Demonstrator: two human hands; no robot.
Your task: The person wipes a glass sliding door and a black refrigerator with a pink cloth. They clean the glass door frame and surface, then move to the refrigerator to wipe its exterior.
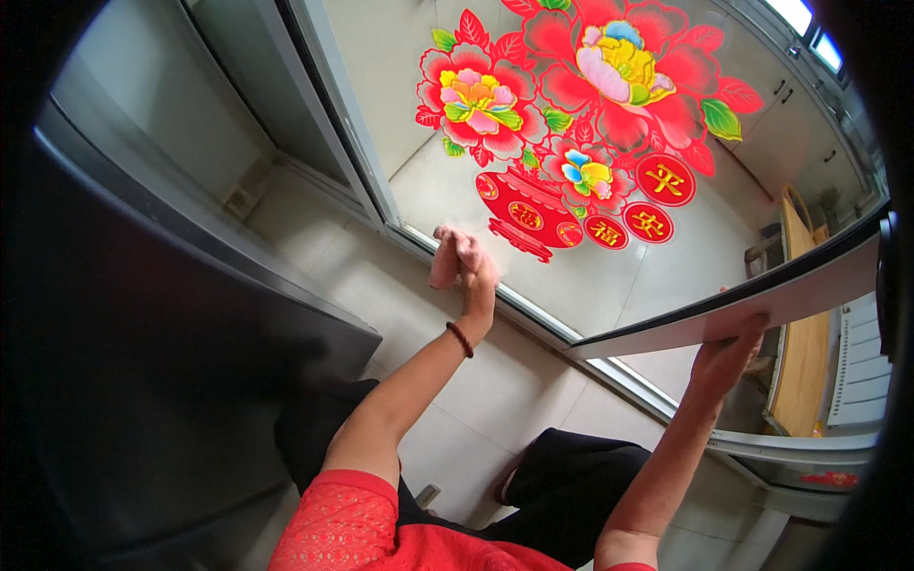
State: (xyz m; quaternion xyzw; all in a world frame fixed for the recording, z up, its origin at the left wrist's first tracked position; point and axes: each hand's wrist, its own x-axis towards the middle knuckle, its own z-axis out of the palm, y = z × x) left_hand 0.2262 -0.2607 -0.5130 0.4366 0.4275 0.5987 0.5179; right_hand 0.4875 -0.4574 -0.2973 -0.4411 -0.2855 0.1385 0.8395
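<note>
My left hand (477,275) holds a folded pink cloth (446,258) against the lower part of a glass sliding door (457,193), close to its bottom rail. A dark beaded bracelet (460,340) circles that wrist. My right hand (732,346) is at the edge of the door's grey metal frame (657,332); its fingers go partly behind the frame, so their grip is hidden. A red vase-and-flowers decal (525,214) with round red emblems is on the glass, to the right of the cloth.
A large dark appliance or cabinet (178,342) stands close on the left. The metal floor track (628,378) runs diagonally over pale floor tiles (471,407). Beyond the door are pale cabinets (778,128), a wooden tabletop (800,371) and a white radiator (857,364).
</note>
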